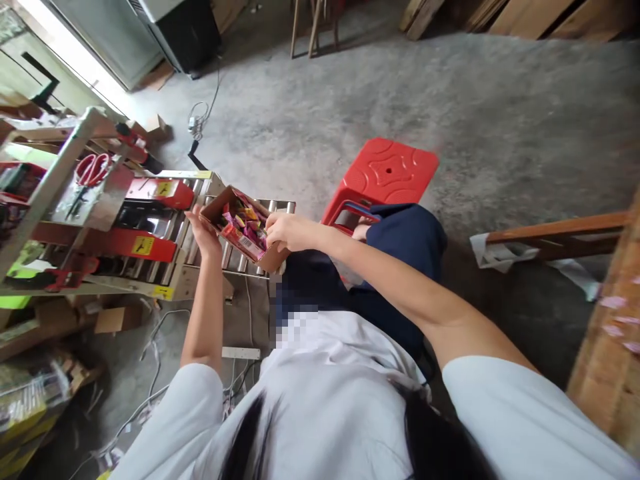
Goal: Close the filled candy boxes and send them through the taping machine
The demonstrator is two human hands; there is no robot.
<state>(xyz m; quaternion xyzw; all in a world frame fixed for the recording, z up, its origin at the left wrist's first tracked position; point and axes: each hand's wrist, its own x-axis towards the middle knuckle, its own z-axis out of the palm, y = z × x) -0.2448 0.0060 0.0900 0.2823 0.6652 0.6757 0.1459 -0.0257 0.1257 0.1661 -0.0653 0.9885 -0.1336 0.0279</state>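
Observation:
A small open cardboard box (273,259) is tilted between my hands above the end of a roller conveyor (235,263). Inside it lie several small, brightly coloured packets (246,225) in pink, red and yellow. My left hand (204,235) grips the box's left side, with the thumb up along its edge. At the opposite side, my right hand (285,231) has its fingers curled over the rim, close to the packets. The tips of the right fingers are partly hidden.
Left on the conveyor stands a machine with red side guards (150,246) and yellow labels. Red-handled scissors (93,171) lie on its frame. A red plastic stool (387,170) is beside my legs. Cables (159,340) trail across the floor; a wooden piece (555,233) lies right.

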